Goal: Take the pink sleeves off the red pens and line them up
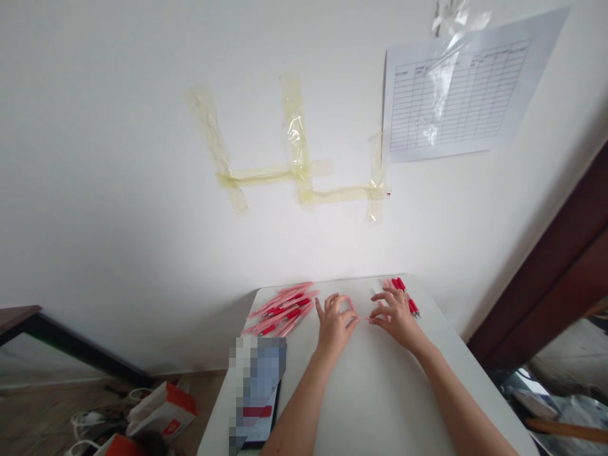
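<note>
Both hands meet over the white table, fingertips pinched at either end of a thin pink pen part [363, 318]. My left hand [335, 323] grips its left end, other fingers curled and raised. My right hand [395, 315] pinches the right end, close to a small bunch of red pens [414, 308]. Beside the left fingers a pink strip-like piece [350, 304] shows; whether it is held or lying on the table I cannot tell. Left of my left hand lies a loose pile of pink and red pens [285, 310].
The white table [370, 399] stands against a wall bearing yellowed tape [297, 139] and a printed table sheet [446, 101]. A phone [261, 392] lies at the table's left side. Paper bags [164, 411] are on the floor at left; dark red wood [546, 266] rises at right.
</note>
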### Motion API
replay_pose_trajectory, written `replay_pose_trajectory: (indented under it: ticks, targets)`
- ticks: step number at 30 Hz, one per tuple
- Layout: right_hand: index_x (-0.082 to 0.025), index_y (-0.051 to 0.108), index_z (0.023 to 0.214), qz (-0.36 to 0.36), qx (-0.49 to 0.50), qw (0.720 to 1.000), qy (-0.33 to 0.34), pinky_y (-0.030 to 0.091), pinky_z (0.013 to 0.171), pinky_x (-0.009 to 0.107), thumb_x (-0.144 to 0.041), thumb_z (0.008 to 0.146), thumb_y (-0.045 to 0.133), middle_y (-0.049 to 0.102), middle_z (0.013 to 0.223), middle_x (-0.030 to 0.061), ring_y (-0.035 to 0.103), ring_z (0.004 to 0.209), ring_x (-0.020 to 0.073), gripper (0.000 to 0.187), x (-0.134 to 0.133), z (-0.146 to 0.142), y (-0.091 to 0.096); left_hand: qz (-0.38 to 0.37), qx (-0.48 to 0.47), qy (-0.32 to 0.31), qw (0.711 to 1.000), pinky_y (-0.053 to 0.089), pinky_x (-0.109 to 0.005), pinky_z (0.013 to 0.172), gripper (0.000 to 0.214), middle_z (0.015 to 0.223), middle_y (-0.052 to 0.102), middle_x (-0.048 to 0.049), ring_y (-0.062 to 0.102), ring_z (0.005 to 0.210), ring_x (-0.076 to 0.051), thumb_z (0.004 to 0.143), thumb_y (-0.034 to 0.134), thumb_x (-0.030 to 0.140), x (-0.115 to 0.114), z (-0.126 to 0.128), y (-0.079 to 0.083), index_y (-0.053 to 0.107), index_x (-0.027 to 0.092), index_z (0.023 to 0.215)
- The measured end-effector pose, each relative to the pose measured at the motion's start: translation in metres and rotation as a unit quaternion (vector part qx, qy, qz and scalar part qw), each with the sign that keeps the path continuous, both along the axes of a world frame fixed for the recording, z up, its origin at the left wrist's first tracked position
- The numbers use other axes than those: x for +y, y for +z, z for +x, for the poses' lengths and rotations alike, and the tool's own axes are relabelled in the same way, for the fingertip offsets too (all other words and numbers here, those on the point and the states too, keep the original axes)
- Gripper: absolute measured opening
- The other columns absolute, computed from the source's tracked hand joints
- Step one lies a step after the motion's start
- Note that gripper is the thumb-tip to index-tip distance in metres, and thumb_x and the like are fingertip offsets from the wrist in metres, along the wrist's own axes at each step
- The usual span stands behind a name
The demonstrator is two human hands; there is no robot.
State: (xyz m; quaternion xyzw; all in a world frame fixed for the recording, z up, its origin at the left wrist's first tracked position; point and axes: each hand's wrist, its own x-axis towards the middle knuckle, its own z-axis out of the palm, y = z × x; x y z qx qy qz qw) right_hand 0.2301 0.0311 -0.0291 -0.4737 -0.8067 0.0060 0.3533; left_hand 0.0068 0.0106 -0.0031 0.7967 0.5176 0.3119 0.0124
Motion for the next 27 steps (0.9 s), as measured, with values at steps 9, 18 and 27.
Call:
replay_pose_trajectory:
  ticks: [9, 18, 27]
  targets:
    - [-0.032, 0.075, 0.076, -0.008, 0.013, 1.000, 0.007, 0.036, 0.107, 0.063, -0.045, 0.082, 0.074, 0.069, 0.117, 0.0031, 0.045, 0.129, 0.0346, 0.014, 0.0013, -0.0034, -0.0005, -0.024, -0.002, -0.010, 1.000, 0.011, -0.072, 0.120, 0.007, 0.136, 0.060, -0.0003, 0.042, 0.137, -0.027, 0.087, 0.071, 0.033, 0.0001, 0.0015, 0.0005, 0.077, 0.034, 0.091]
    - [-0.033, 0.077, 0.082, -0.017, 0.041, 0.999, 0.015, 0.040, 0.106, 0.060, -0.040, 0.087, 0.069, 0.069, 0.117, 0.0038, 0.046, 0.129, 0.0326, 0.012, 0.0036, -0.0025, -0.0051, -0.029, -0.012, 0.000, 1.000, 0.011, -0.072, 0.120, 0.008, 0.135, 0.061, -0.0009, 0.043, 0.137, -0.027, 0.087, 0.071, 0.033, -0.0006, 0.0013, 0.0032, 0.076, 0.033, 0.092]
    - [-0.036, 0.078, 0.094, -0.026, 0.033, 0.999, 0.025, 0.042, 0.107, 0.056, -0.045, 0.087, 0.069, 0.068, 0.116, 0.0049, 0.048, 0.128, 0.0318, 0.015, -0.0014, -0.0037, 0.0024, -0.043, -0.022, 0.004, 0.999, 0.011, -0.072, 0.120, 0.008, 0.135, 0.061, -0.0004, 0.043, 0.138, -0.027, 0.087, 0.070, 0.034, -0.0012, 0.0015, 0.0030, 0.076, 0.034, 0.092]
